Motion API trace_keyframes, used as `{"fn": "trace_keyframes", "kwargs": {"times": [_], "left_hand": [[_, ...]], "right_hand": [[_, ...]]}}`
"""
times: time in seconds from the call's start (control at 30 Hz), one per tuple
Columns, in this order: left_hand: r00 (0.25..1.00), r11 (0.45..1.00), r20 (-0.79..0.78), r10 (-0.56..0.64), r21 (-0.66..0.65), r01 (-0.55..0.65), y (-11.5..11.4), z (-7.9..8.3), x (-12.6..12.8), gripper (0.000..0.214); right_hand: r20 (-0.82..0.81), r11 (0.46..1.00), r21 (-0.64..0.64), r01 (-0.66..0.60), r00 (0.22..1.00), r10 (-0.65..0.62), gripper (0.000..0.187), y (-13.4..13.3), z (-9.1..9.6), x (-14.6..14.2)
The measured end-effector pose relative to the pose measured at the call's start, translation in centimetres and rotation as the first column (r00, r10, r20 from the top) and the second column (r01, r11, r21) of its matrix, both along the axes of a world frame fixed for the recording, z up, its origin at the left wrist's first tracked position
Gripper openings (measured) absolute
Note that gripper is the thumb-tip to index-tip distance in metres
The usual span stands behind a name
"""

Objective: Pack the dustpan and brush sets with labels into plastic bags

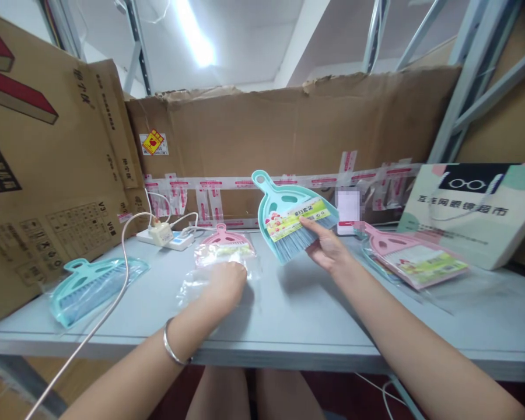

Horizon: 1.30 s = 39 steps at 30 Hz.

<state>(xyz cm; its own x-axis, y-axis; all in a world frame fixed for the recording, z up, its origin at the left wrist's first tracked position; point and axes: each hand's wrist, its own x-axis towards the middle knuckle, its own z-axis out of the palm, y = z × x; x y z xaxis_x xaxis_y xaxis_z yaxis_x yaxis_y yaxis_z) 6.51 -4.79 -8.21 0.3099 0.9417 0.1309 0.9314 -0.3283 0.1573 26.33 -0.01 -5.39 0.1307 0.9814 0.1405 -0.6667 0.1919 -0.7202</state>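
My right hand (328, 245) grips a mint-green dustpan and brush set (284, 201) by its lower right side, held up above the table with its looped handle tilted to the upper left. A yellow-green printed label wraps the set, and grey-blue bristles show below it. Low over the table, my left hand (230, 284) is closed on a clear plastic bag (192, 287), which spreads out around the fingers. Just behind that hand lies a pink dustpan set (223, 240) in clear plastic.
At left on the grey table (289, 315) lies a bagged mint dustpan set (94, 289), a white cable (125, 256) crossing in front. A power strip (170, 236) sits behind. Pink dustpan sets (420, 256) and a white box (468, 219) stand right. Cardboard (254, 134) walls the back.
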Motion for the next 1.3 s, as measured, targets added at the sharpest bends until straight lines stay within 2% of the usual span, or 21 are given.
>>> {"fn": "trace_keyframes", "kwargs": {"times": [0.1,0.17,0.27,0.37,0.43,0.5,0.6,0.73,0.93,1.0,1.1,1.3], "left_hand": [[0.931,0.989,-0.334,0.144,0.081,-0.124,0.2,2.4,-1.1,0.03],[0.916,0.972,-0.346,0.203,0.185,-0.146,0.4,4.3,-2.1,0.032],[0.907,0.915,-0.294,0.301,0.358,-0.188,1.3,7.0,-3.4,0.03],[0.908,0.863,-0.25,0.337,0.467,-0.192,2.8,8.3,-4.0,0.024],[0.917,0.827,-0.18,0.355,0.518,-0.218,3.7,8.1,-3.8,0.023],[0.931,0.79,-0.112,0.347,0.57,-0.226,4.3,7.3,-3.3,0.023],[0.959,0.768,-0.142,0.244,0.632,-0.102,4.4,5.4,-2.6,0.024],[0.965,0.747,-0.236,0.112,0.66,0.075,4.2,3.7,-2.2,0.023],[0.987,0.657,-0.157,0.028,0.748,0.1,4.1,2.9,-1.7,0.021],[0.982,0.644,-0.19,-0.024,0.748,0.16,4.1,2.8,-1.6,0.02],[0.968,0.643,-0.227,-0.104,0.728,0.24,4.1,2.7,-1.5,0.019],[0.981,0.671,-0.137,-0.14,0.716,0.196,3.7,2.9,-1.4,0.018]], "right_hand": [[0.031,0.999,-0.009,-0.044,0.999,0.044,0.036,-0.2,-0.1,-0.2],[0.061,0.997,-0.035,-0.07,0.996,0.072,0.034,-0.5,-0.2,-0.3],[0.143,0.989,-0.092,-0.116,0.981,0.128,0.031,-0.7,-0.3,-0.3],[0.255,0.981,-0.141,-0.131,0.953,0.164,0.027,-0.7,-0.7,-0.3],[0.319,0.978,-0.172,-0.12,0.932,0.171,0.026,-0.7,-1.0,-0.5],[0.354,0.972,-0.203,-0.117,0.917,0.184,0.026,-0.7,-1.3,-0.7],[0.373,0.962,-0.238,-0.131,0.903,0.215,0.026,-0.6,-1.8,-1.4],[0.378,0.961,-0.207,-0.184,0.891,0.252,0.026,-0.6,-2.5,-2.4],[0.315,0.927,-0.223,-0.302,0.877,0.362,0.026,-1.1,-3.2,-3.7],[0.271,0.916,-0.225,-0.332,0.882,0.386,0.025,-1.0,-3.6,-4.1],[0.168,0.922,-0.224,-0.317,0.919,0.357,0.025,-0.3,-4.1,-4.2],[-0.009,0.966,-0.202,-0.164,0.986,0.166,0.027,0.6,-4.0,-3.9]]}}
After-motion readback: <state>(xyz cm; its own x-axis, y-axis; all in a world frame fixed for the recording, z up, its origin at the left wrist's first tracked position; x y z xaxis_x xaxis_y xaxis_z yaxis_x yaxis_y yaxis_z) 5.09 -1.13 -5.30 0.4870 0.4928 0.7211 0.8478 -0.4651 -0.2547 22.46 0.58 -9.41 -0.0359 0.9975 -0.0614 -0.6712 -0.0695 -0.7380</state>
